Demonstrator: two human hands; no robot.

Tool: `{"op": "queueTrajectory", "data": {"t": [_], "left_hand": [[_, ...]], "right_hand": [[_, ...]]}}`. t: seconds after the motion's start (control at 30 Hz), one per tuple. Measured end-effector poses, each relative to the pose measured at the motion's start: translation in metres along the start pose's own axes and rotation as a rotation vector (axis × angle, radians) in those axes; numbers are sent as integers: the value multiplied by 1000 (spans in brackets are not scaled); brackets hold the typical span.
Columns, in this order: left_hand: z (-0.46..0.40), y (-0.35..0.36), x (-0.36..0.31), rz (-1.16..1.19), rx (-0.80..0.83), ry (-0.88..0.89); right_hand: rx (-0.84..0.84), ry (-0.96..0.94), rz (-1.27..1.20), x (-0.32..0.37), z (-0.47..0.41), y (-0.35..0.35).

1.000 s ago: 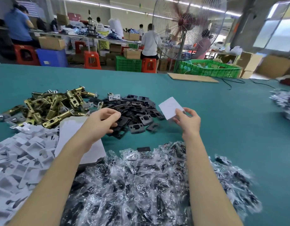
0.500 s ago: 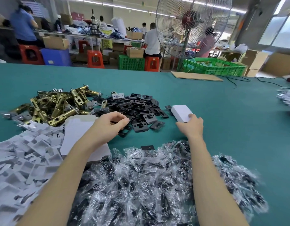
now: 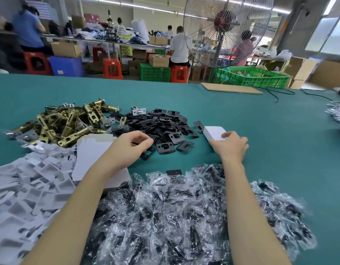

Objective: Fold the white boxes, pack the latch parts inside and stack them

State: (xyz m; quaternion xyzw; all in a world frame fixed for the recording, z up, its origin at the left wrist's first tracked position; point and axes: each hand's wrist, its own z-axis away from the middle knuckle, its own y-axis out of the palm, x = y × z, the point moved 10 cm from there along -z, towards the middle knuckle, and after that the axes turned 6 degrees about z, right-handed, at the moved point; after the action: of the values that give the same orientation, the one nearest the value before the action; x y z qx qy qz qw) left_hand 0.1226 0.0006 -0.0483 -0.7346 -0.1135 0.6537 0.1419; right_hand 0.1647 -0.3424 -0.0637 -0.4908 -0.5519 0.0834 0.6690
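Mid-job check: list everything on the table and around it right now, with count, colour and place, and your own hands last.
table: one, teal cover, fills the foreground
white box: one, closed, on the table by the right hand
black plates: a pile, centre of the table
brass latch bodies: a pile, gold and silver, left of the plates
flat box blanks: a stack, white, under the left forearm
white card inserts: a heap, near left
bagged parts: a heap, clear bags with black pieces, nearest edge
fan: one, large, on a stand beyond the table
green crate: one, past the far edge
left hand: fingers curled over the plates; what its grip holds is hidden
right hand: holds the white box
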Motion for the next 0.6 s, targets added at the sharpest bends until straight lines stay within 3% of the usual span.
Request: {"op": "queueTrajectory", "data": {"t": [0.3, 0.43, 0.6], "left_hand": [[2, -1, -1, -12, 0, -2], [4, -2, -5, -28, -9, 0], [6, -6, -8, -4, -62, 4]], "right_hand": [[64, -72, 128, 19, 14, 1], [95, -301, 86, 80, 34, -7], [345, -587, -70, 157, 100, 20]]}}
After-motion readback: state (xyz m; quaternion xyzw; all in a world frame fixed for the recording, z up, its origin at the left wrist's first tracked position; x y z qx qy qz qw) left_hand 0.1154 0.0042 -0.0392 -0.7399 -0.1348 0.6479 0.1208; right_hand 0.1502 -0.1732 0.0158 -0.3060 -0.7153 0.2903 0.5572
